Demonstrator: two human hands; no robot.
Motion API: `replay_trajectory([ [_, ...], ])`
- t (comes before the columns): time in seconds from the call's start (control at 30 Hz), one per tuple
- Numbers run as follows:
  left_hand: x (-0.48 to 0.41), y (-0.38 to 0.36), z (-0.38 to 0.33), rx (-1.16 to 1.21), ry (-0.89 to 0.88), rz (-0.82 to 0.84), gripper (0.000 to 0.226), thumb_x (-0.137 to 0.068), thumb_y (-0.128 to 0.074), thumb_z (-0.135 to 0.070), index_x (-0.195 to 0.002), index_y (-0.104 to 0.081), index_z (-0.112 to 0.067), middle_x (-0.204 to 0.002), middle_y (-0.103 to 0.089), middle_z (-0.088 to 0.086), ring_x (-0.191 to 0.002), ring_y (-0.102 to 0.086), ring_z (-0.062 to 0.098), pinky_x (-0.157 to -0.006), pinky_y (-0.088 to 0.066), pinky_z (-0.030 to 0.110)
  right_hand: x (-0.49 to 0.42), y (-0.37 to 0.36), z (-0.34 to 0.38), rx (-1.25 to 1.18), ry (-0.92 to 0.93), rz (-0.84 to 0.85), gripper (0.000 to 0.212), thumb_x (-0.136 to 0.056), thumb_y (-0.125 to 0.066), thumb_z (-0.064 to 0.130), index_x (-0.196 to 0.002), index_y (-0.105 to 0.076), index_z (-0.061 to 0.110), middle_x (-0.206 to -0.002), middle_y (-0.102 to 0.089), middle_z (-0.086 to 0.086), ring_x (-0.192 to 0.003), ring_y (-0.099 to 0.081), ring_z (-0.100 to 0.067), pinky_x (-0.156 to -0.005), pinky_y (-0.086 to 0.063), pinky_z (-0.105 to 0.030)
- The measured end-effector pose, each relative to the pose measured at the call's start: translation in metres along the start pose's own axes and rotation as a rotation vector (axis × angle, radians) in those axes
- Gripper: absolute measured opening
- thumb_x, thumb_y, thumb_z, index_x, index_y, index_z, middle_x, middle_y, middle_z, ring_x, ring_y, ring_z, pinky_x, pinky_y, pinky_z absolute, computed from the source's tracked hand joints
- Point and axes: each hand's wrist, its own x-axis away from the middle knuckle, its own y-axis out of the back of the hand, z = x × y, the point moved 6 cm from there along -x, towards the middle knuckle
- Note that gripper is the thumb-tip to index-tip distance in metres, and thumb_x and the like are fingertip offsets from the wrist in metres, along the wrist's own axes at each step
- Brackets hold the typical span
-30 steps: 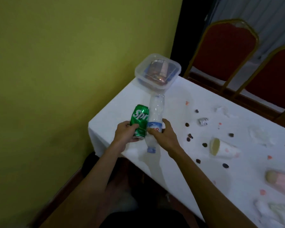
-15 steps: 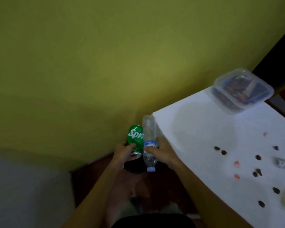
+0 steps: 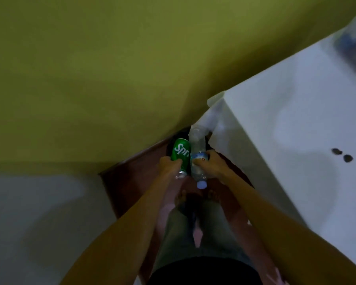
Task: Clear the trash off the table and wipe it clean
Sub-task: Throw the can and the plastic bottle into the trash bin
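Olive-green wall (image 3: 111,68) at back, dark reddish floor (image 3: 132,182) below, grey patch (image 3: 39,223) at left.

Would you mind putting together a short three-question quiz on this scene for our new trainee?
1. True or false: the left hand grips the green can.
2. The right hand holds: A) a paper cup, B) a clear plastic bottle, C) a cloth.
3. Short answer: are the can and the bottle held above the top of the table?

Key: 1 true; 2 B; 3 no, they are held beside its corner, above the floor.
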Motion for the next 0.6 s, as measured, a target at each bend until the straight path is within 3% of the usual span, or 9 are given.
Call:
replay_trajectory([
  [0.1, -0.054, -0.018, 0.011, -0.064, 0.031, 0.001, 0.04, -0.087, -0.066, -0.023, -0.119, -0.068, 0.0, -0.117, -0.07, 0.019, -0.102, -0.068, 0.032, -0.072, -0.052, 0.031, -0.051, -0.02, -0.026, 0.027, -0.077, 0.064, 0.067, -0.086, -0.074, 0.04, -0.14, -0.047, 0.011, -0.131, -0.059, -0.012, -0.105, -0.06, -0.024, -0.076, -0.05, -0.029],
  [0.2, -0.116, -0.046, 0.029, -0.088, 0.065, -0.003, 0.046, -0.089, -0.066, -0.023, -0.127, -0.062, 0.004, -0.127, -0.065, 0.02, -0.114, -0.063, 0.033, -0.076, -0.045, 0.029, -0.116, -0.039, -0.053, 0.085, -0.12, 0.101, 0.063, -0.084, -0.074, 0.04, -0.136, -0.051, 0.011, -0.129, -0.061, -0.012, -0.108, -0.063, -0.027, -0.084, -0.053, -0.033],
  [0.33, -0.191, -0.087, 0.053, -0.068, 0.05, -0.012, 0.048, -0.088, -0.066, -0.022, -0.127, -0.061, 0.005, -0.127, -0.065, 0.02, -0.114, -0.063, 0.034, -0.082, -0.051, 0.032, -0.193, -0.063, -0.081, 0.095, -0.164, 0.138, 0.052, -0.089, -0.07, 0.034, -0.13, -0.055, 0.006, -0.116, -0.061, -0.011, -0.101, -0.062, -0.028, -0.088, -0.057, -0.04],
  [0.4, -0.223, -0.107, 0.066, -0.052, 0.054, 0.006, 0.049, -0.087, -0.067, -0.023, -0.127, -0.061, 0.005, -0.125, -0.065, 0.019, -0.114, -0.063, 0.035, -0.086, -0.052, 0.033, -0.228, -0.073, -0.096, 0.095, -0.192, 0.145, 0.057, -0.09, -0.069, 0.036, -0.136, -0.05, 0.006, -0.125, -0.058, -0.014, -0.108, -0.061, -0.031, -0.089, -0.056, -0.043],
  [0.5, -0.273, -0.132, 0.086, -0.053, 0.064, 0.02, 0.029, -0.084, -0.07, -0.025, -0.093, -0.067, 0.002, -0.104, -0.069, 0.023, -0.099, -0.067, 0.037, -0.089, -0.057, 0.045, -0.263, -0.084, -0.113, 0.095, -0.24, 0.188, 0.075, -0.092, -0.063, 0.049, -0.15, -0.035, 0.011, -0.146, -0.049, -0.015, -0.122, -0.056, -0.035, -0.093, -0.054, -0.047],
  [0.6, -0.287, -0.138, 0.087, -0.047, 0.068, 0.03, 0.026, -0.087, -0.069, -0.028, -0.078, -0.056, -0.008, -0.086, -0.062, 0.014, -0.077, -0.061, 0.029, -0.08, -0.055, 0.038, -0.282, -0.086, -0.122, 0.047, -0.23, 0.174, 0.083, -0.095, -0.058, 0.049, -0.159, -0.019, 0.014, -0.16, -0.032, -0.01, -0.135, -0.045, -0.033, -0.1, -0.047, -0.045],
])
